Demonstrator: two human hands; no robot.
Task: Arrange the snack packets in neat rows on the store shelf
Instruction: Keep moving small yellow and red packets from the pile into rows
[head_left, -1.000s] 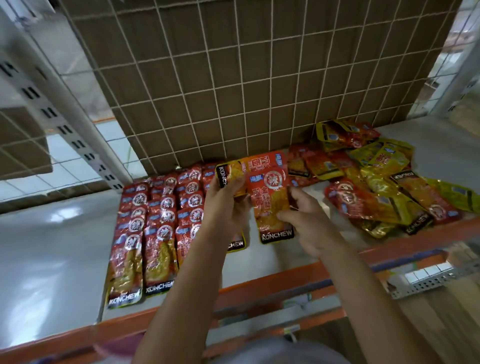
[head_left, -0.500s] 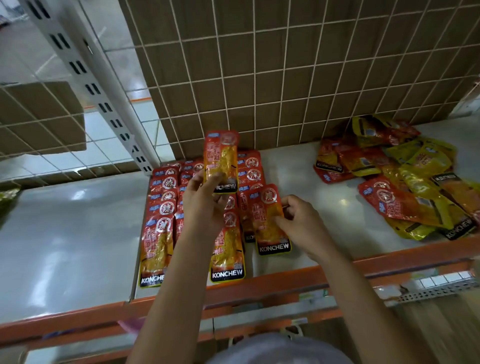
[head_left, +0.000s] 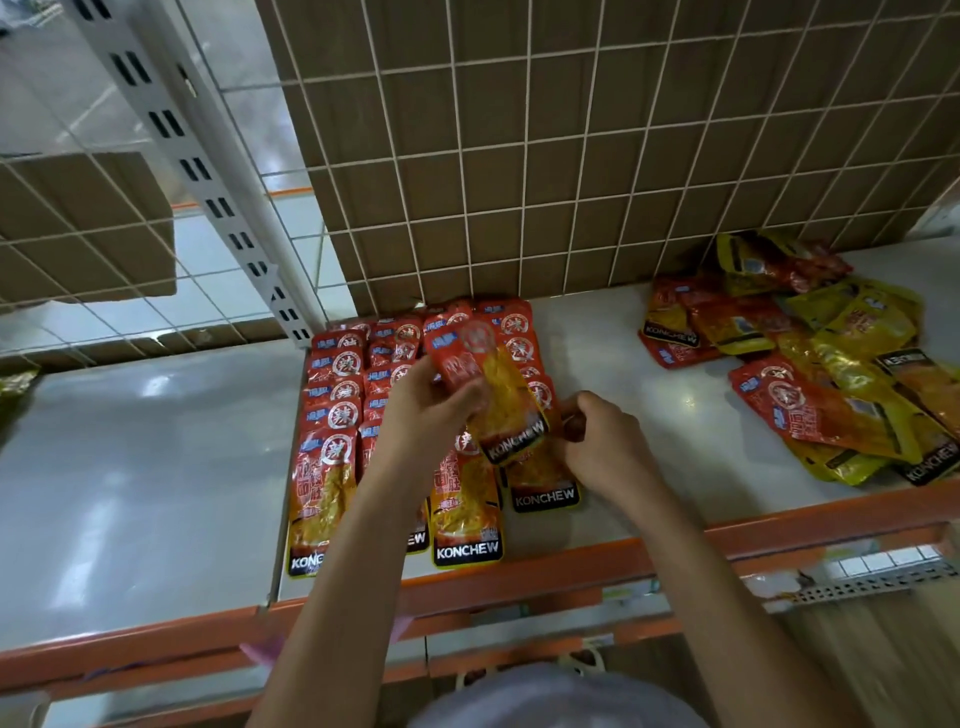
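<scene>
Red and yellow KONCHEW snack packets lie in overlapping rows (head_left: 332, 415) on the white shelf (head_left: 649, 426), left of centre. My left hand (head_left: 421, 410) grips one red packet (head_left: 493, 389), tilted and lifted above the rows. To its right, my right hand (head_left: 602, 441) pinches the edge of the front packet of the rightmost row (head_left: 545, 483), which lies flat on the shelf. A loose heap of red and yellow packets (head_left: 831, 374) lies at the right of the shelf.
A wire grid with a brown panel (head_left: 571, 156) closes the back of the shelf. A white slotted upright (head_left: 208, 182) stands at the back left. The orange front rail (head_left: 571, 566) runs along the shelf edge. Bare shelf lies between the rows and the heap.
My left hand has brought its packet down and to the right, tilting it over the rows. My right hand stays on the front packet of the rightmost row.
</scene>
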